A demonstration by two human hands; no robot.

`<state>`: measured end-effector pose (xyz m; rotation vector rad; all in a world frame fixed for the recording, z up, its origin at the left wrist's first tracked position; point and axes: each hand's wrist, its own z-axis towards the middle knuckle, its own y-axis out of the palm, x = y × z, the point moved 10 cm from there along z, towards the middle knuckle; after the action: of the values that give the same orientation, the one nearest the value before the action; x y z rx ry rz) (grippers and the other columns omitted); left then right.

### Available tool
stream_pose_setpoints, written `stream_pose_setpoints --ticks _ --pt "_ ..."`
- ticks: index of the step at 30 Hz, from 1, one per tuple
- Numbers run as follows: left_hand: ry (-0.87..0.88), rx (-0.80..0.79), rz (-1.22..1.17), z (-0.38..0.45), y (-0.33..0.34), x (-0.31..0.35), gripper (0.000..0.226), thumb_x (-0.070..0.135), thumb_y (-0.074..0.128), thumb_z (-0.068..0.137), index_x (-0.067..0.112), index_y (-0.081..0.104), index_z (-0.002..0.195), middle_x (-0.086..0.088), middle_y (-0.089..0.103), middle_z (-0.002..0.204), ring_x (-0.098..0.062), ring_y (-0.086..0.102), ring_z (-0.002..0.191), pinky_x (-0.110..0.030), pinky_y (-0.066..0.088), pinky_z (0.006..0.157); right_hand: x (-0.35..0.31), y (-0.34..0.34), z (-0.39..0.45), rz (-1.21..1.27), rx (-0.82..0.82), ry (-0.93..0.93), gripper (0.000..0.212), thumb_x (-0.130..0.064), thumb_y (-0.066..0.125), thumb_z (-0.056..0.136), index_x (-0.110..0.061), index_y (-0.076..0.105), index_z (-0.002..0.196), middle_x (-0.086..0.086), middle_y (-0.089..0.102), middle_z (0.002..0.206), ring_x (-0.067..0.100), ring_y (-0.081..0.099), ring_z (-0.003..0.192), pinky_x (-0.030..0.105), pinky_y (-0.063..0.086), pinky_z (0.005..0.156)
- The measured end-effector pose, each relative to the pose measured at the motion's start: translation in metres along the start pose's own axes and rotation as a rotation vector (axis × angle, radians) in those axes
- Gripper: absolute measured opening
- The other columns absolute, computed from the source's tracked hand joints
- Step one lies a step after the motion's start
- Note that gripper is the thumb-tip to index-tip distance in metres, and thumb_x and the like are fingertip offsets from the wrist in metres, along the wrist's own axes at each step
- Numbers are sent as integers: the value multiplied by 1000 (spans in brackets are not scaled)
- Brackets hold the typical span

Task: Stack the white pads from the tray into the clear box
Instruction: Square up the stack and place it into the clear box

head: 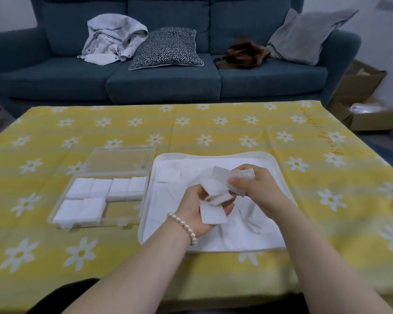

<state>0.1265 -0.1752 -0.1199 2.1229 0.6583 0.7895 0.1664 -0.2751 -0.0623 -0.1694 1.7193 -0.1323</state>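
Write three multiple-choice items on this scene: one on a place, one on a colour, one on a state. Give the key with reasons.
1. Where does the clear box sit relative to the white tray?
A. to its left
B. to its right
C. on the sofa

2. What colour is the tablecloth?
A. plain red
B. yellow with white daisies
C. grey stripes

3. What are the hands doing?
A. both resting flat
B. both holding white pads
C. lifting the box

Key: 1 A, the box lies left of the tray; 2 B, daisies cover the yellow cloth; 3 B, left hand and right hand grip white pads above the tray.
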Motion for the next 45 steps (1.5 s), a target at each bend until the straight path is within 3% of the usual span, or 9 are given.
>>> stream_pose_setpoints --ticks 5,9,16,21,25,28,31,39,45 --pt "0 -10 -91 5 -4 -2 28 33 43 92 12 58 105 -18 64 108 -36 63 94 -44 55 73 -2 5 -2 -70 -44 -3 18 8 68 72 -8 62 68 8 63 61 15 60 52 19 44 49" --pt "3 -23 -97 7 -5 -5 51 60 40 90 13 60 97 -19 66 101 -37 66 89 -48 54 76 -3 2 -2 -24 -31 -2 11 5 64 77 -5 61 76 19 67 72 30 65 65 34 51 63" --pt "34 -54 53 5 -2 -2 30 4 54 85 9 56 114 -13 69 95 -25 67 74 -30 54 63 0 -39 1 -280 248 43 12 -8 54 84 -13 60 93 7 66 79 27 64 76 37 51 67" --pt "57 -46 142 2 1 0 26 -3 47 87 -1 59 110 -11 66 88 -17 65 69 -24 51 61 16 -18 3 -808 47 87 31 -16 54 88 -17 55 119 6 59 115 24 54 95 29 42 69" --pt "93 -39 173 1 1 4 23 -4 45 89 4 61 105 -10 68 88 -18 65 73 -28 50 66 6 -8 0 -625 -2 17 49 -12 63 79 -23 51 126 2 45 132 20 44 122 28 39 86" --pt "130 -47 157 0 4 8 25 -8 44 89 6 61 100 -11 67 89 -20 62 80 -33 47 74 -9 -14 -6 -303 108 -46 12 -17 66 80 -16 64 92 0 62 96 15 57 90 25 43 72" --pt "133 -60 194 -3 8 8 23 -5 42 87 6 61 94 -10 64 81 -20 61 72 -31 46 70 4 -3 -10 -284 39 68 34 -42 75 72 -11 64 77 -5 56 70 11 49 63 25 38 59" --pt "103 10 110 -3 0 9 38 38 44 92 5 63 97 -11 66 78 -24 59 63 -32 44 65 15 17 -10 -265 -33 127 25 -27 76 76 -3 69 75 7 62 74 18 54 72 31 43 70" --pt "119 25 -18 -9 -9 14 64 58 40 90 2 61 113 -18 67 95 -31 65 75 -34 52 68 13 17 -12 65 -23 184 16 -16 69 80 0 66 82 4 64 81 3 59 67 14 44 62"
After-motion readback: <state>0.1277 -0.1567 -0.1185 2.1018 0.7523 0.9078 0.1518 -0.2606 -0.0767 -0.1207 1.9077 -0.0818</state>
